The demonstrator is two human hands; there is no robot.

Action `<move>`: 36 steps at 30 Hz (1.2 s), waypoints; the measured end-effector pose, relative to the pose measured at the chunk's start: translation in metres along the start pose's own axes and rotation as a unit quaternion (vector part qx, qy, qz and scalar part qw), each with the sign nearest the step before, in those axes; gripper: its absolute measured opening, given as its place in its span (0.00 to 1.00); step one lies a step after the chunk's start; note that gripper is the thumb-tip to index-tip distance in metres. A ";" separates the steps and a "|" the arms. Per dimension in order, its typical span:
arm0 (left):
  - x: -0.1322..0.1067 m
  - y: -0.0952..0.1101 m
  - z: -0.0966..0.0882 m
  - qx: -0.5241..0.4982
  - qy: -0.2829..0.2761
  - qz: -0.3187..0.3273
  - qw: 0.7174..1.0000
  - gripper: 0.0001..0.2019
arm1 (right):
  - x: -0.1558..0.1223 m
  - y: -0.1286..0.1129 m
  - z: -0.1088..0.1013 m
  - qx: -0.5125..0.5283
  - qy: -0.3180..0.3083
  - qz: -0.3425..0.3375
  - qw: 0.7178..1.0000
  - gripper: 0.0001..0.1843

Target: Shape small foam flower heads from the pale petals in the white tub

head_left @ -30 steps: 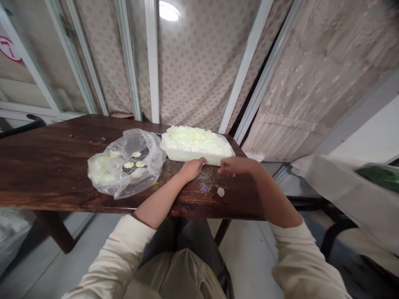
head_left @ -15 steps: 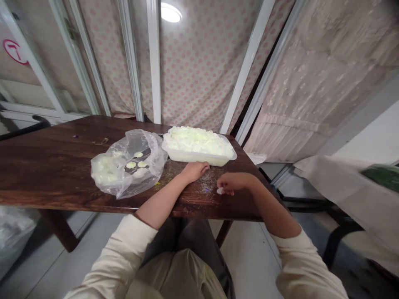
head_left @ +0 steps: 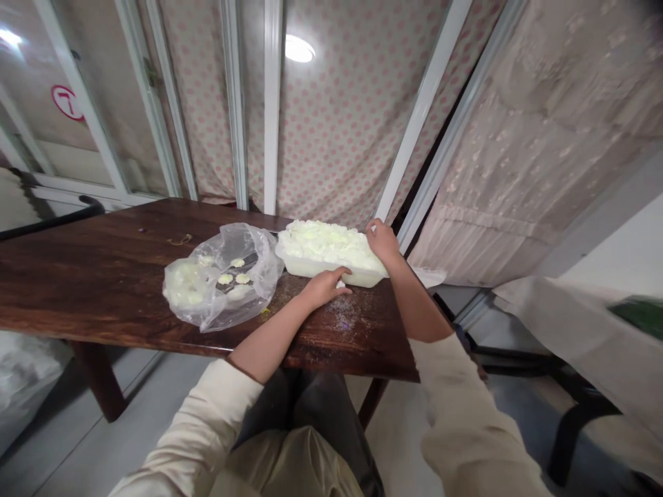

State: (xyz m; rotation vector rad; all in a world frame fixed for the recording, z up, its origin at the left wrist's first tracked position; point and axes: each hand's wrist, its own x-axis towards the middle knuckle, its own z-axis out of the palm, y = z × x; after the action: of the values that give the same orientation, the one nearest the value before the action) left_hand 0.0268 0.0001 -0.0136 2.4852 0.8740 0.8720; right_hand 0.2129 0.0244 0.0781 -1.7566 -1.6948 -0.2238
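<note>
A translucent plastic tub (head_left: 331, 273) stands on the table, heaped with pale yellow-green, petal-like pieces (head_left: 326, 241). In front of its near wall, my left hand (head_left: 322, 288) pinches a small white piece (head_left: 340, 284) between thumb and fingers. My right hand (head_left: 383, 240) is over the tub's right end, its fingers curled together beside the heap; whatever they hold is too small to name. To the left lies a clear plastic bag (head_left: 207, 319), with several pale flower-shaped pieces (head_left: 237, 263) showing at its opening.
Pale crumbs (head_left: 339, 314) and a tiny purple bit are scattered on the dark wooden table (head_left: 103, 276) before the tub. A thin looped string (head_left: 179, 239) lies at the back left. Behind the table stand glazed panels with a dotted curtain (head_left: 331, 138).
My right hand has moved from the near table up and away to the tub's right end. My left thumb and fingers now show a white piece between them. The view has shifted slightly.
</note>
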 end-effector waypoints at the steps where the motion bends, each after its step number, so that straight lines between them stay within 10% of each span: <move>1: 0.000 0.001 -0.001 -0.012 0.033 -0.006 0.999 0.23 | -0.012 -0.005 0.002 0.013 0.000 -0.013 1.000 0.13; 8: 0.001 -0.003 -0.010 -0.065 0.176 -0.068 0.980 0.26 | -0.067 -0.017 0.038 0.190 -0.018 -0.180 0.965 0.16; 19: -0.001 -0.005 -0.011 -0.028 0.096 -0.054 0.993 0.27 | -0.075 -0.019 0.050 0.135 -0.080 -0.192 0.969 0.09; 27: 0.004 -0.006 -0.001 -0.260 0.110 -0.019 0.959 0.39 | -0.071 -0.014 0.058 0.117 -0.039 -0.145 0.982 0.12; 36: 0.015 -0.002 0.001 -0.438 0.050 -0.153 0.885 0.14 | -0.075 -0.015 0.054 0.010 0.012 -0.175 0.985 0.13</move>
State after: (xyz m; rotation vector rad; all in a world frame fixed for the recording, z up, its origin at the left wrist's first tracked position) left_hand 0.0352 0.0115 -0.0088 1.4888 0.6607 0.9938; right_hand 0.1710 -0.0072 0.0008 -1.4252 -1.9721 -0.3791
